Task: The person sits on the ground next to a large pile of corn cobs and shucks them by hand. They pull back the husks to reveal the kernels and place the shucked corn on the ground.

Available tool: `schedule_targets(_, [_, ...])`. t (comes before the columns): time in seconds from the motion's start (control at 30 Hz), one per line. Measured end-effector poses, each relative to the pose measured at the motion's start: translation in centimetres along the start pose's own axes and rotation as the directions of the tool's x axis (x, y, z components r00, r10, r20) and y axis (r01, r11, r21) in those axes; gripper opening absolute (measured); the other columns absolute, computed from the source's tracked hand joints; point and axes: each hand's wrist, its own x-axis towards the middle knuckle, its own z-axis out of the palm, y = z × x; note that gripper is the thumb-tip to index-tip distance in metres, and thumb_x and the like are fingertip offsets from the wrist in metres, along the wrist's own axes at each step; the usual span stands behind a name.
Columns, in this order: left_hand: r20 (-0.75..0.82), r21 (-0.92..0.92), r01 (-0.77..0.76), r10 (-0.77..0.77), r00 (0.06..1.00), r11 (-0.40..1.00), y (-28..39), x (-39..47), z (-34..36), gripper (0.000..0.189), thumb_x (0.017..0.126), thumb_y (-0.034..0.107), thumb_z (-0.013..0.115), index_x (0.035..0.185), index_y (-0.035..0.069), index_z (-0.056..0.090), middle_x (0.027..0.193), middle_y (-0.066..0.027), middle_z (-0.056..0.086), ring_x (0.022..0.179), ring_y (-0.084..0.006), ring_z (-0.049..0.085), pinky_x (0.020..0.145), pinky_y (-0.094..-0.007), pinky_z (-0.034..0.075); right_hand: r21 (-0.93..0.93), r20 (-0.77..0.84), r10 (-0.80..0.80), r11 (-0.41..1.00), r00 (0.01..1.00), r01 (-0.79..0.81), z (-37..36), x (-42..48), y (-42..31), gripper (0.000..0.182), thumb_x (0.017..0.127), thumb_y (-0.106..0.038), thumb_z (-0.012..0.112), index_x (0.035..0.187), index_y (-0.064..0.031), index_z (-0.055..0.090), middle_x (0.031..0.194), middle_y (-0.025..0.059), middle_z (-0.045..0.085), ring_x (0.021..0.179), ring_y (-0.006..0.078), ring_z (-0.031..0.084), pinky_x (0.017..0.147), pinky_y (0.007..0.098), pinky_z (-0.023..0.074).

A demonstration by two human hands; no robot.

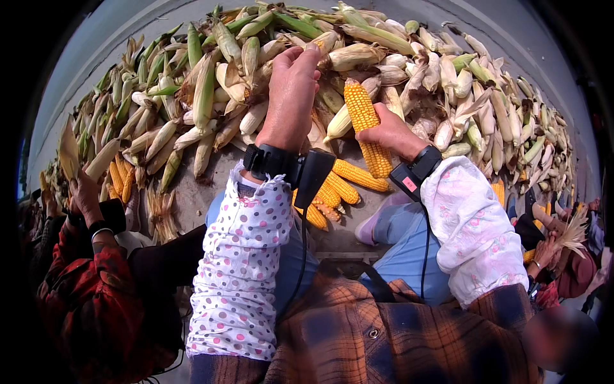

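Observation:
My right hand grips a bare yellow corn cob by its lower half, tip pointing up. My left hand is raised over the heap of unhusked corn, thumb and fingers drawn together; whether anything is pinched between them cannot be told. Just beyond its fingertips, a partly opened ear shows some kernels. Husked cobs lie in a small pile on the ground between my knees, partly hidden by the wrist device on my left arm.
Dry and green husked-over ears curve around me on concrete ground. To the left, a co-worker's hands hold an ear beside more bare cobs and a bundle of husks. Another co-worker's hands hold husk leaves at the right.

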Motion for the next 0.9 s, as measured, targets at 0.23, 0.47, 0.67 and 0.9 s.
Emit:
schedule_targets(0.23, [-0.001,-0.094,0.016,-0.016,1.000,0.995,1.6,-0.1,-2.1,0.044,0.091,0.032,0.061,0.122,0.003,0.049,0.113,-0.0070,0.051,0.098,-0.0184,0.055,0.083,-0.0324,0.045,-0.449,0.179,0.134,0.893,0.975,-0.040,7.5,-0.2,7.0,0.067,0.062,-0.031,0.077,0.112,-0.0001,0.046,0.101,0.0256,0.062,0.097,0.0409,0.060,0.084,0.0415,0.0470])
schedule_targets(0.47, [-0.052,-0.143,-0.003,-0.005,0.999,0.990,2.5,-0.2,-4.3,0.038,0.090,0.027,0.062,0.118,0.003,0.050,0.113,-0.0067,0.052,0.099,-0.0219,0.056,0.085,-0.0335,0.046,-0.441,0.284,0.092,0.896,0.954,0.045,13.7,-1.1,8.5,0.059,0.065,-0.026,0.073,0.110,0.0021,0.046,0.098,0.0275,0.062,0.096,0.0416,0.060,0.082,0.0442,0.0475])
schedule_targets(0.67, [-0.050,-0.130,0.010,-0.017,0.999,0.991,3.0,-0.2,-4.7,0.034,0.091,0.024,0.060,0.117,0.003,0.052,0.114,-0.0069,0.054,0.098,-0.0207,0.058,0.084,-0.0320,0.046,-0.461,0.330,0.025,0.877,0.944,0.137,19.7,-0.7,9.3,0.051,0.068,-0.021,0.069,0.108,0.0019,0.048,0.097,0.0249,0.062,0.094,0.0397,0.061,0.082,0.0465,0.0486])
schedule_targets(0.9, [-0.021,-0.125,0.022,-0.025,0.999,0.992,3.3,-0.4,-4.9,0.034,0.092,0.022,0.059,0.118,0.003,0.051,0.114,-0.0073,0.054,0.098,-0.0209,0.059,0.084,-0.0324,0.047,-0.486,0.199,-0.168,0.838,0.966,0.246,25.5,-0.4,11.4,0.038,0.076,-0.013,0.062,0.109,-0.0001,0.050,0.098,0.0206,0.062,0.092,0.0364,0.063,0.081,0.0449,0.0504])
